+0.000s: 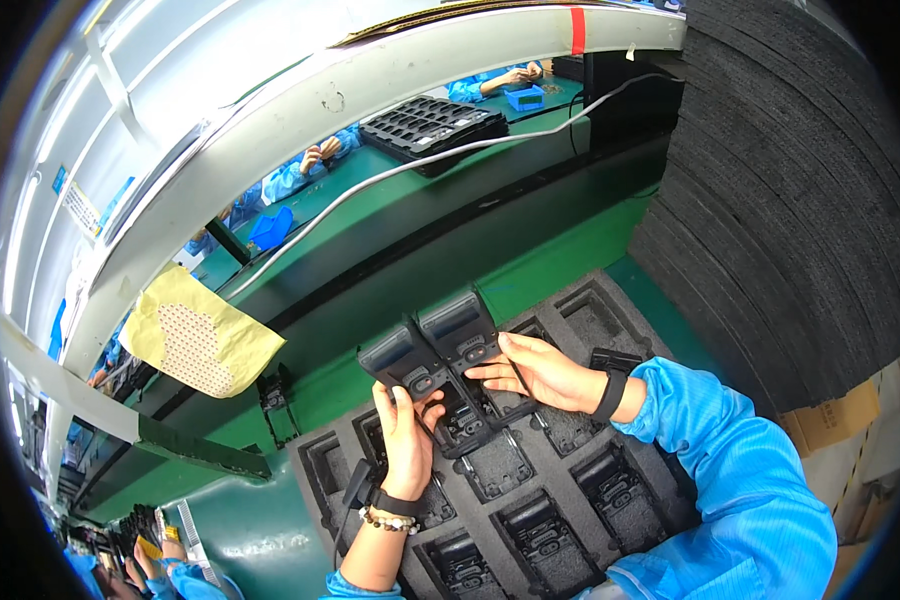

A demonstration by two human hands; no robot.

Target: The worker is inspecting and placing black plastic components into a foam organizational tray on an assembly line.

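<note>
My left hand (407,440) grips a black handheld device (403,362) with a small screen, holding it upright above a black foam tray (625,330). My right hand (538,373) holds a second, matching black device (462,333) right beside the first; the two devices touch side by side. Both hover over the tray's middle pockets. Several pockets nearer me hold more black devices (540,545) lying flat. Both arms wear blue sleeves and dark wristbands.
A tall stack of black foam trays (800,200) rises at the right. A green workbench (560,260) runs behind the tray, with a yellow perforated sheet (195,340) at left. Other workers in blue sit across, beyond a white rail (300,110) and another black tray (430,125).
</note>
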